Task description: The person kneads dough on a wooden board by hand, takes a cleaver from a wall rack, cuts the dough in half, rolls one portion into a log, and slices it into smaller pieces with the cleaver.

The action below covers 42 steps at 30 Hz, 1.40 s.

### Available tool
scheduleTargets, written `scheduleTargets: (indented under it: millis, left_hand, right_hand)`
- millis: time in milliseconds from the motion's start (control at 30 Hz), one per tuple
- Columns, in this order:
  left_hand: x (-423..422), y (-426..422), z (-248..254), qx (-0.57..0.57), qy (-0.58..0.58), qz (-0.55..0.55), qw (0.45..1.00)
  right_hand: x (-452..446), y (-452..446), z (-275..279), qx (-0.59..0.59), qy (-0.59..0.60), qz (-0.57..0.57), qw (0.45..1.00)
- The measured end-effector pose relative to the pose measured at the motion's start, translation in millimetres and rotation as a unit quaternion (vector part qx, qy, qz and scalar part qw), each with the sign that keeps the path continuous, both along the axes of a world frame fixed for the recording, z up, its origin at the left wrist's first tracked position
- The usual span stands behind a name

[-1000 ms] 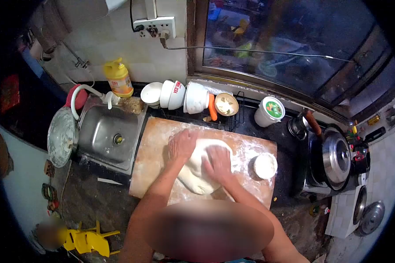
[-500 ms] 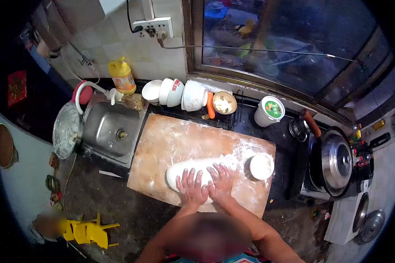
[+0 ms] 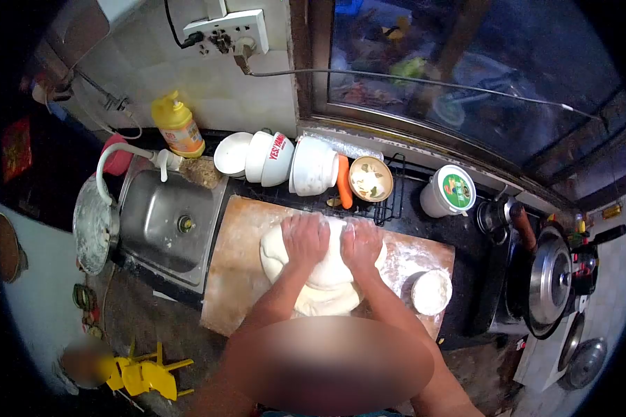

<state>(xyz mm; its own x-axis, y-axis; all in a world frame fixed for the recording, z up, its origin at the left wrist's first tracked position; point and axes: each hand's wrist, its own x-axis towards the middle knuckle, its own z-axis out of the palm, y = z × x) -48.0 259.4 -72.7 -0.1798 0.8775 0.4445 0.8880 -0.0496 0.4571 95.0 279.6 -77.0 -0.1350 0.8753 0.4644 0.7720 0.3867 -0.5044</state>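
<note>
Together, the left hand and right hand press dough, seemingly sharing the force, fingers curled, their grasp unclear.

We rest our bare left hand and bare right hand on folded white dough; a round white powder-filled bowl sits near three o'clock.

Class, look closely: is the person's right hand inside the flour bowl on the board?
No, the right hand is on the dough, while the flour bowl stands apart from it.
</note>
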Motion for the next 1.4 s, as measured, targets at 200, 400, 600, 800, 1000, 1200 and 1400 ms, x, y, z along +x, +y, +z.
scheduleTargets:
  millis: [200, 400, 600, 800, 1000, 1200, 1400]
  left_hand:
    - [0.1, -14.4, 22.3, -0.126, 0.060, -0.017, 0.990]
    - [1.2, -166.7, 112.1, -0.168, 0.119, -0.171, 0.964]
    - [33.2, -260.5, 91.5, -0.278, 0.253, -0.143, 0.916]
    - [37.8, -226.8, 38.6, -0.209, 0.306, -0.129, 0.920]
    - [5.8, -154.1, 35.7, -0.192, 0.080, -0.147, 0.967]
    - [8.0, -235.8, 22.0, -0.238, -0.580, 0.180, 0.758]
    - [23.5, -217.1, 28.0, -0.150, -0.756, 0.146, 0.620]
  right_hand:
    - [5.2, -15.7, 13.0, -0.061, -0.101, 0.007, 0.993]
    - [63.0, -163.9, 97.8, -0.110, -0.111, 0.183, 0.971]
    - [88.3, -204.6, 131.6, -0.144, -0.209, 0.291, 0.923]
    - [78.3, -172.2, 74.7, -0.234, -0.170, 0.225, 0.931]
    - [58.8, -125.3, 59.3, -0.273, -0.126, 0.154, 0.941]
    - [54.0, -115.5, 70.2, -0.329, -0.052, 0.147, 0.931]
    - [54.1, -128.4, 39.7, -0.517, 0.188, 0.099, 0.829]
